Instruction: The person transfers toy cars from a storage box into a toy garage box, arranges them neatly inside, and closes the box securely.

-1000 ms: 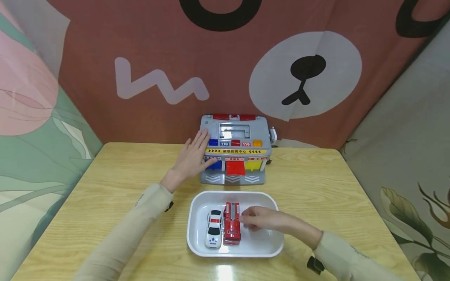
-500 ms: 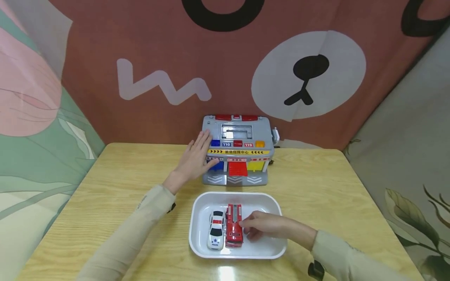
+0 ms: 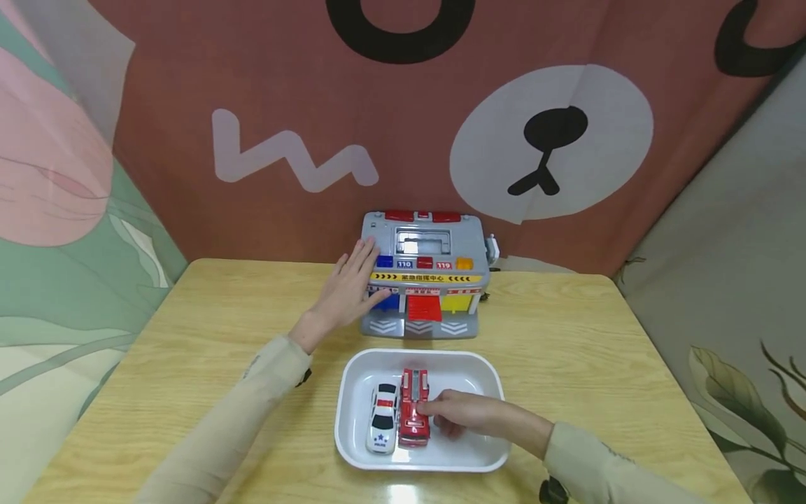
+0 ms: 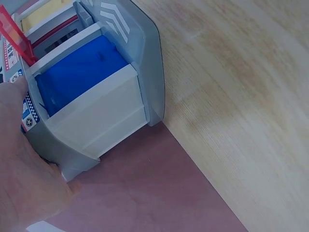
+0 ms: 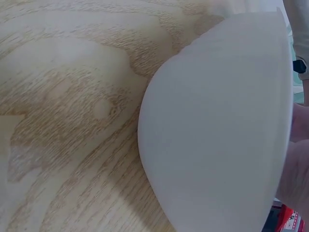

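Note:
A grey toy rescue station [image 3: 425, 245] stands at the back of the table, its red door [image 3: 425, 308] raised between a blue and a yellow one. My left hand [image 3: 343, 287] rests on its left side, fingers straight; the left wrist view shows the blue door [image 4: 82, 72] close by. In the white tray [image 3: 485, 448], a white toy police car [image 3: 382, 420] lies left of a red toy fire truck [image 3: 413, 428]. My right hand [image 3: 462, 411] reaches in from the right, one fingertip over the truck's top and the other fingers bent beside it. I cannot tell whether they grip it.
The wooden table [image 3: 567, 350] ends at a brown fabric backdrop [image 3: 283, 224] with a bear print. A white handle-like part [image 3: 492, 248] juts from the station's right side. In the right wrist view, the tray's outer wall [image 5: 217, 125] hides most of the hand.
My right hand has moved left, from the fire truck's right side to a fingertip over its top. The left hand has stayed on the station.

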A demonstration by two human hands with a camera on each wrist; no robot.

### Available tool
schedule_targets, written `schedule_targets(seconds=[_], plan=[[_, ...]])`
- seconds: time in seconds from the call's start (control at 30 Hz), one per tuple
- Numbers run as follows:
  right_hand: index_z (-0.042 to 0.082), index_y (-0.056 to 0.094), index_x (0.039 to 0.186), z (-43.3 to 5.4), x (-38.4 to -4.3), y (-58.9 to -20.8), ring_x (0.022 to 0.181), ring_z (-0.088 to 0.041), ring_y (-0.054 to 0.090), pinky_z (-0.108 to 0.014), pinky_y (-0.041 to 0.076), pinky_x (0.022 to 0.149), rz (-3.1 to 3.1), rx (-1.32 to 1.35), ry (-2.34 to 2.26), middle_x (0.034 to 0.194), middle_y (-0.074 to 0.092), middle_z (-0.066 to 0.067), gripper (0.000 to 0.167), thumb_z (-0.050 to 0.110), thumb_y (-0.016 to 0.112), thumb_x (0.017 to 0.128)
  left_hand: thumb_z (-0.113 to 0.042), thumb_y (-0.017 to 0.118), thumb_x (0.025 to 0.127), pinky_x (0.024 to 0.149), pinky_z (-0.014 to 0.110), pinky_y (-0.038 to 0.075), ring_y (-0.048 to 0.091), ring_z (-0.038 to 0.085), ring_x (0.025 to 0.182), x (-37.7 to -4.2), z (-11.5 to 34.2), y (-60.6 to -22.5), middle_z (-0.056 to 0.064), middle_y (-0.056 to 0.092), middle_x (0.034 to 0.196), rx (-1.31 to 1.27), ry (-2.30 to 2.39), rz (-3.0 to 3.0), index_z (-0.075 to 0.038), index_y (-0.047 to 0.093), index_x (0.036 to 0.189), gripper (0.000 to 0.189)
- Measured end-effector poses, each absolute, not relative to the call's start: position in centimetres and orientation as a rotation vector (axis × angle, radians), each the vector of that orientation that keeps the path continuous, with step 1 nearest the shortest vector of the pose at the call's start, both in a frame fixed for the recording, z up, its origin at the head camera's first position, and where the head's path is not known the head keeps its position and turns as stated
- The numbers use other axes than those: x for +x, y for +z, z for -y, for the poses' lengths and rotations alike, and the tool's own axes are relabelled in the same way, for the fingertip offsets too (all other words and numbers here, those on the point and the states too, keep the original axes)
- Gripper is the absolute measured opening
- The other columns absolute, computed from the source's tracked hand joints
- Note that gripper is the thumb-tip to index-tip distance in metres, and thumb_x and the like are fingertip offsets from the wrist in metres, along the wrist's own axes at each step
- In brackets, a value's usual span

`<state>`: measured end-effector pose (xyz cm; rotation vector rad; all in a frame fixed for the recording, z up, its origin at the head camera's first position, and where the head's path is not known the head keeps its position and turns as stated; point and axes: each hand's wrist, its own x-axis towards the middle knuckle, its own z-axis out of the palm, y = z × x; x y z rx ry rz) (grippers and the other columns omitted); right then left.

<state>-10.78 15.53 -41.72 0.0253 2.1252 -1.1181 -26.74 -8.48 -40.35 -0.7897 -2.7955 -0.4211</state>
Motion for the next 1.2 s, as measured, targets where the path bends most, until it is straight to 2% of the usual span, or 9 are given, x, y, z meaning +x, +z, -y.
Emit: schedule_targets(seconds=[0.23,0.33,0.47,0.6,0.87,1.2], plan=[[0.005,0.058,0.081,-15.6,-11.2,-41.7,0.063,-0.015,0.052,-0.025,0.049,0.06,-2.061,0.029,-1.182,0.071,0.056,-0.005,0.026,0.028,0.059,0.093,-0.059,0.045,0.095,0.115,0.052,0.012,-0.003,0.025,0.147,-26.8,8.7,-40.5,0.011,0.003,0.162,-0.776,-0.413,2.779,-0.005,0.017,0.154,0.085],[0.005,0.058,0.082,-15.9,-11.4,-41.4,0.064,-0.014,0.055,-0.027,0.052,0.063,-1.999,0.027,-1.229,0.072,0.058,-0.004,0.025,0.026,0.056,0.095,-0.059,0.046,0.095,0.115,0.052,0.011,-0.003,0.024,0.147,-26.6,9.0,-40.7,0.01,0.002,0.162,-0.772,-0.424,2.787,-0.005,0.017,0.154,0.085],[0.001,0.059,0.094,-16.3,-11.5,-41.1,0.071,-0.017,0.062,-0.035,0.057,0.071,-1.876,0.048,-1.298,0.079,0.064,-0.008,0.028,0.028,0.054,0.097,-0.058,0.048,0.094,0.115,0.053,0.01,-0.003,0.024,0.147,-26.4,9.2,-40.9,0.009,0.001,0.162,-0.765,-0.447,2.792,-0.006,0.018,0.154,0.085],[-0.005,0.059,0.107,-16.8,-11.3,-41.2,0.077,-0.022,0.068,-0.042,0.057,0.075,-1.717,0.034,-1.367,0.089,0.068,-0.014,0.04,0.034,0.052,0.099,-0.059,0.047,0.094,0.115,0.054,0.012,-0.002,0.025,0.147,-26.3,9.1,-40.9,0.009,0.002,0.162,-0.776,-0.444,2.785,-0.006,0.018,0.154,0.085],[-0.011,0.05,0.121,-17.6,-11.1,-41.0,0.083,-0.027,0.069,-0.042,0.056,0.078,-1.484,0.0,-1.571,0.103,0.064,-0.02,0.047,0.03,0.052,0.099,-0.059,0.047,0.094,0.114,0.055,0.013,-0.001,0.025,0.147,-26.8,8.5,-40.8,0.01,0.004,0.162,-0.8,-0.451,2.762,-0.005,0.019,0.154,0.085],[-0.01,0.042,0.128,-17.8,-10.6,-41.0,0.088,-0.029,0.067,-0.043,0.056,0.078,-1.514,0.1,-1.643,0.107,0.062,-0.02,0.052,0.029,0.057,0.096,-0.059,0.047,0.094,0.115,0.053,0.011,0.0,0.026,0.147,-26.9,8.6,-40.9,0.009,0.001,0.162,-0.778,-0.453,2.772,-0.006,0.017,0.154,0.086]])
